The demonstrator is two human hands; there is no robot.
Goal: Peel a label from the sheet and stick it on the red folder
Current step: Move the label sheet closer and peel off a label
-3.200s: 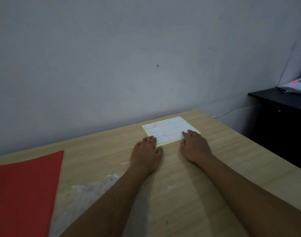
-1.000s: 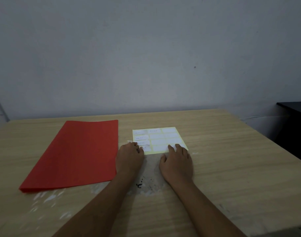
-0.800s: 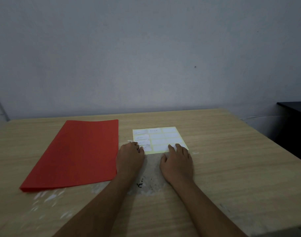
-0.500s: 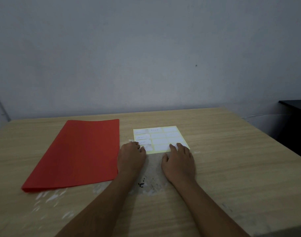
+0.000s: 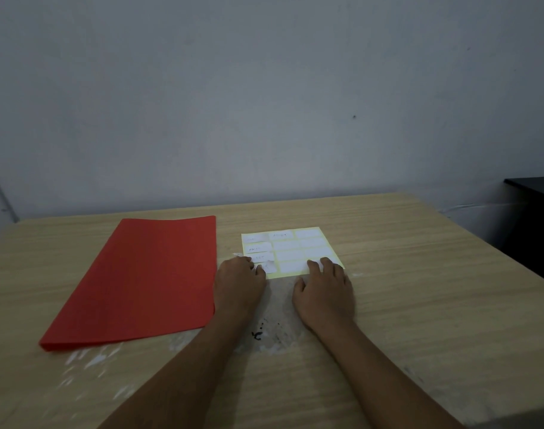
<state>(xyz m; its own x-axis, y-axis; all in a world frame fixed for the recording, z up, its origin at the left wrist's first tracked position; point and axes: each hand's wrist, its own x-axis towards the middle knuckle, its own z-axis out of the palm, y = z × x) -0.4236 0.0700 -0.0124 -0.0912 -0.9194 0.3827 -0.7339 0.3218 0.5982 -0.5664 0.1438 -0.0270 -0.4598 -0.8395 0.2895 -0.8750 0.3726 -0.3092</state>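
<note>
A pale yellow label sheet (image 5: pixel 292 250) with rows of white labels lies flat on the wooden table (image 5: pixel 419 289), right of the red folder (image 5: pixel 144 280). My left hand (image 5: pixel 238 284) rests palm down at the sheet's near left corner, fingertips on the lowest left label. My right hand (image 5: pixel 325 292) lies flat with its fingertips pressing the sheet's near right edge. Neither hand holds anything. Some left-column labels carry handwriting.
A grey wall rises behind the table. A black cabinet (image 5: pixel 534 224) stands to the right, past the table's edge. Whitish scuffs and a small black mark (image 5: pixel 257 335) are on the tabletop between my forearms.
Since 3.2 s ago the view has swung left, bringing the whole red folder into sight. Over the last second both hands have stayed at the sheet's near edge, barely moving.
</note>
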